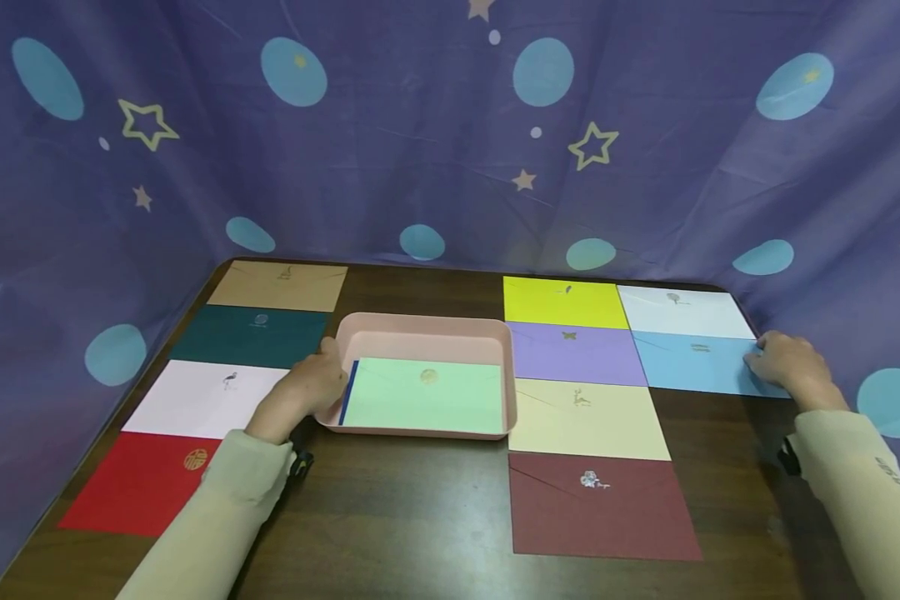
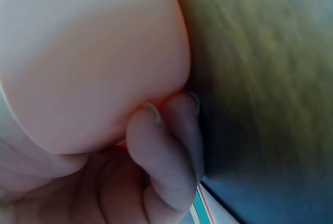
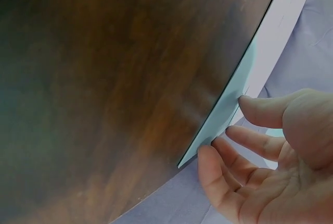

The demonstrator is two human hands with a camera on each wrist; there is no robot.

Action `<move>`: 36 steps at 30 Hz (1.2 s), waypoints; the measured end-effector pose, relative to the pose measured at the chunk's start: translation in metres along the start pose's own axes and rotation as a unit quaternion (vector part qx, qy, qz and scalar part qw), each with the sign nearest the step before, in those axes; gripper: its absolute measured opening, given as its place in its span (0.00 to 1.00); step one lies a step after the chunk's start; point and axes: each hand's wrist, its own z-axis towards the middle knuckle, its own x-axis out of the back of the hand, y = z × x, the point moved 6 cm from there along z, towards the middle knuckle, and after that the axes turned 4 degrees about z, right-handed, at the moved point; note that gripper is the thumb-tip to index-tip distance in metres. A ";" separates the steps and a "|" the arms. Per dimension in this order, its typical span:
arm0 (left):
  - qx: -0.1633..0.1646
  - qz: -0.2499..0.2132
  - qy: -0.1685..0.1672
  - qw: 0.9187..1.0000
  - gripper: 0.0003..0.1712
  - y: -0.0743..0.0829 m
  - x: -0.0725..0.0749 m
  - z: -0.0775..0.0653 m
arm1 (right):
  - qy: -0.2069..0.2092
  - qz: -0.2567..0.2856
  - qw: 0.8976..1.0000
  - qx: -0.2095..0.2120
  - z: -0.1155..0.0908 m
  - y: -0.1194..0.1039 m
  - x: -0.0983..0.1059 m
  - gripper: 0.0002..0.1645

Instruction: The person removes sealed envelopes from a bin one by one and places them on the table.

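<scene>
In the head view, my left hand (image 1: 321, 379) grips the left rim of a pink tray (image 1: 420, 325). The left wrist view shows its curled fingertips (image 2: 145, 135) pressed against the tray's outer wall (image 2: 104, 78). A mint-green envelope (image 1: 420, 404) with a round emblem lies inside, and a dark blue edge (image 1: 348, 392) shows at its left. My right hand (image 1: 791, 365) is at the right end of a light blue envelope (image 1: 697, 362), lying flat. In the right wrist view, its loosely bent fingers and thumb touch this envelope's edge (image 3: 229, 104).
To the left lie tan (image 1: 277, 287), dark teal (image 1: 251, 333), white (image 1: 202, 396) and red (image 1: 135, 487) envelopes. Right of the tray are yellow (image 1: 562, 308), purple (image 1: 570, 358), cream (image 1: 585, 429), maroon (image 1: 603, 521) and white (image 1: 682, 312) ones. A patterned curtain (image 1: 450, 142) hangs behind the table.
</scene>
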 end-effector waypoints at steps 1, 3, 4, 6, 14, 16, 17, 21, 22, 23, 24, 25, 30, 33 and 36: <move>-0.001 -0.001 0.000 1.000 0.28 0.000 0.000 0.000 | 0.000 0.000 1.000 -0.001 0.000 0.000 0.000 0.31; -0.002 0.001 0.002 1.000 0.28 0.000 0.000 0.000 | 0.001 0.001 1.000 -0.004 0.000 0.000 0.000 0.30; -0.003 0.001 0.003 1.000 0.28 0.000 0.000 0.000 | 0.001 0.002 1.000 -0.005 0.000 0.000 0.001 0.30; -0.006 0.005 0.006 1.000 0.28 0.000 0.001 0.001 | 0.002 0.001 1.000 -0.007 0.000 0.000 0.001 0.30; -0.007 0.009 0.008 1.000 0.28 0.001 0.002 0.000 | 0.005 -0.001 1.000 -0.002 0.001 0.002 0.000 0.30; -0.005 0.008 0.008 1.000 0.28 0.001 0.002 0.000 | 0.004 0.000 1.000 0.000 0.001 0.003 0.000 0.31; -0.005 0.008 0.007 1.000 0.28 0.001 0.002 0.000 | 0.003 0.001 1.000 0.001 0.001 0.002 0.000 0.31; -0.007 0.012 0.009 1.000 0.28 0.001 0.001 0.000 | 0.003 0.007 1.000 -0.003 -0.001 0.003 0.002 0.32; -0.009 0.012 0.009 1.000 0.28 0.002 0.001 0.000 | 0.010 0.009 1.000 -0.003 -0.002 0.003 0.003 0.31; -0.010 0.011 0.009 1.000 0.27 0.002 0.001 0.000 | 0.019 0.012 1.000 -0.003 -0.003 0.003 0.005 0.31; -0.011 0.012 0.010 1.000 0.27 0.002 0.001 0.001 | 0.031 0.016 0.999 -0.002 -0.004 0.002 0.007 0.30; -0.013 0.013 0.011 1.000 0.27 0.002 0.002 0.001 | 0.044 0.020 0.999 0.001 -0.005 -0.001 0.010 0.30; -0.006 0.011 0.012 1.000 0.26 0.000 0.003 0.001 | 0.093 0.053 0.994 0.032 -0.007 -0.026 0.021 0.30; -0.003 0.002 0.011 1.000 0.27 0.000 0.002 0.000 | 0.109 0.075 0.989 0.068 -0.007 -0.052 0.024 0.30; -0.002 -0.006 0.010 1.000 0.28 -0.001 0.001 0.000 | 0.122 0.093 0.983 0.105 -0.009 -0.080 0.027 0.28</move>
